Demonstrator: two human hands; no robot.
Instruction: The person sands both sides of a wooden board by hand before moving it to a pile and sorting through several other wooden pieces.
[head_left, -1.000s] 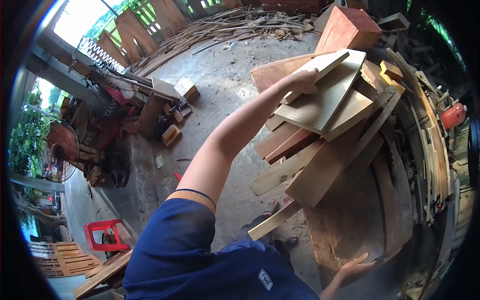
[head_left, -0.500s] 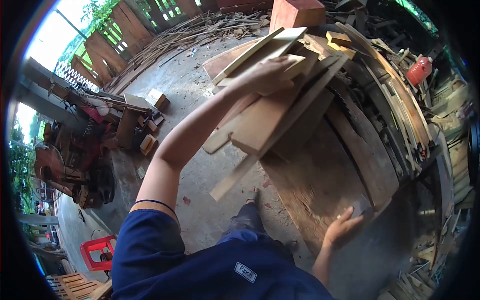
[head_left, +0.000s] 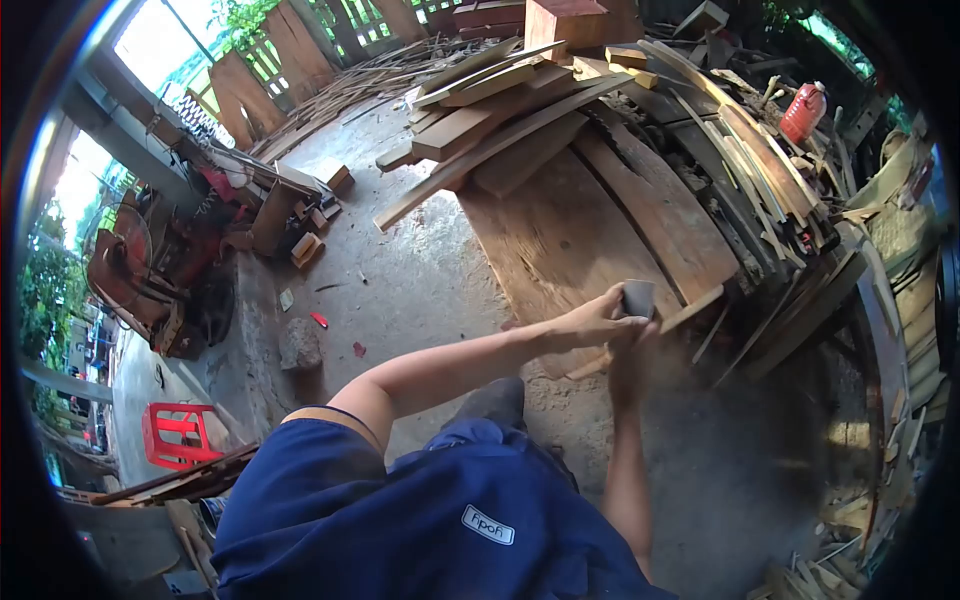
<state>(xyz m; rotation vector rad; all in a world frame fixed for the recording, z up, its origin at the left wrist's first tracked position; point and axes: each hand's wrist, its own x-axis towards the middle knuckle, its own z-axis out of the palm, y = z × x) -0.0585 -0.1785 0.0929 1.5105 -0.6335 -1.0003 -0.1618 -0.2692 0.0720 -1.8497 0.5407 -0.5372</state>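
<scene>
A small grey rectangular pad (head_left: 638,298) is held up in front of me, over the near end of a wide wooden board (head_left: 545,235). My left hand (head_left: 597,318) reaches across from the left, thumb and fingers closed on the pad's left and lower edge. Just below it is my right hand (head_left: 628,350), raised against the underside of the pad; it is partly blurred and its fingers are partly hidden. At the far end of the board lies a stack of planks (head_left: 490,115), some jutting out to the left, with neither hand on them.
Thin wood strips and offcuts (head_left: 745,150) are heaped on the right beside a red jug (head_left: 803,112). A reddish wooden block (head_left: 565,25) stands at the back. On the left are a machine (head_left: 140,270) and a red plastic stool (head_left: 180,435) on the concrete floor.
My left hand has left the planks and come back towards me to the grey pad. My right hand has brought the pad up and left to meet it. The view has shifted.
</scene>
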